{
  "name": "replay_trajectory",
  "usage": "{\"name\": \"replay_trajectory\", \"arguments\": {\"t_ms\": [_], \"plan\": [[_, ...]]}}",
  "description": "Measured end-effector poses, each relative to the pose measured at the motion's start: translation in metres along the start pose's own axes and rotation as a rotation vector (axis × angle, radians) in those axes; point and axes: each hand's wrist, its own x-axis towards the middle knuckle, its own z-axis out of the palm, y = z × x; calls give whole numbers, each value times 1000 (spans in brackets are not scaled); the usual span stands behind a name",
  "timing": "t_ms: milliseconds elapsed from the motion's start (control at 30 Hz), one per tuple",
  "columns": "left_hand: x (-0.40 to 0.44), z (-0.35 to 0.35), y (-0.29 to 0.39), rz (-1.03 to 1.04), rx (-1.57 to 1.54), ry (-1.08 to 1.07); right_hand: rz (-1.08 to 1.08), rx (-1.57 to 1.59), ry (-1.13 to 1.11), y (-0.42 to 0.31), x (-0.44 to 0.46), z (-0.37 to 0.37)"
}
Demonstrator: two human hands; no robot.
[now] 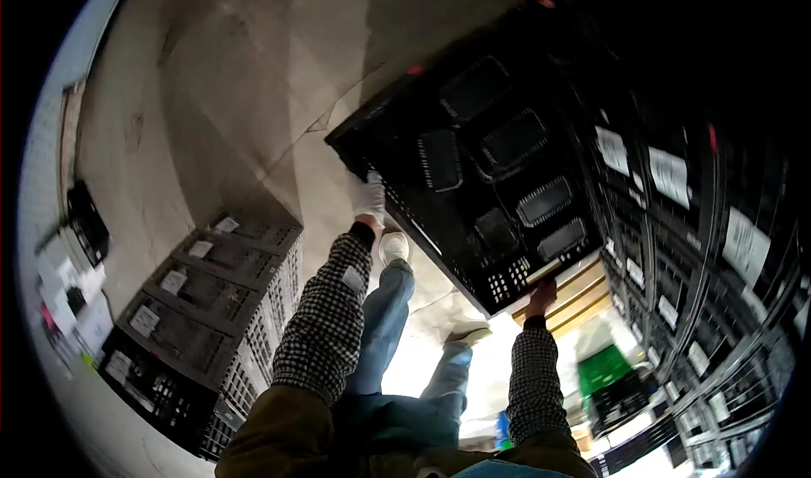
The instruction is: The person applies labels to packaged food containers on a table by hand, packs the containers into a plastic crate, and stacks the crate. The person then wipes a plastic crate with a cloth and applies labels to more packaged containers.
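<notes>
A large black plastic crate (448, 224) with low slotted walls is tilted in front of me, with the floor beneath it. Several dark rounded rectangular shapes with ribbed edges (513, 140) show inside; whether they are loose trays or part of the crate, I cannot tell. My left hand (369, 197), in a white glove, is closed on the crate's left wall. At the lower right corner, my right hand (542, 296) grips the rim, its fingers partly hidden by the edge.
Stacked black crates with white labels (667, 174) rise close on the right. Another stack of labelled crates (198, 288) stands on the left. A green crate (604, 370) and wooden slats (579, 296) are at lower right. My shoes are on the concrete floor (253, 81).
</notes>
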Motion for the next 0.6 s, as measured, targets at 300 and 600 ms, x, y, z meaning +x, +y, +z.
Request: {"name": "replay_trajectory", "arguments": {"t_ms": [300,600], "plan": [[10,-9,93,-361,225,-87,-193,-3,45,-21,-19,16],[-5,-19,107,-538,214,-70,-252,131,107,-19,-24,22]]}}
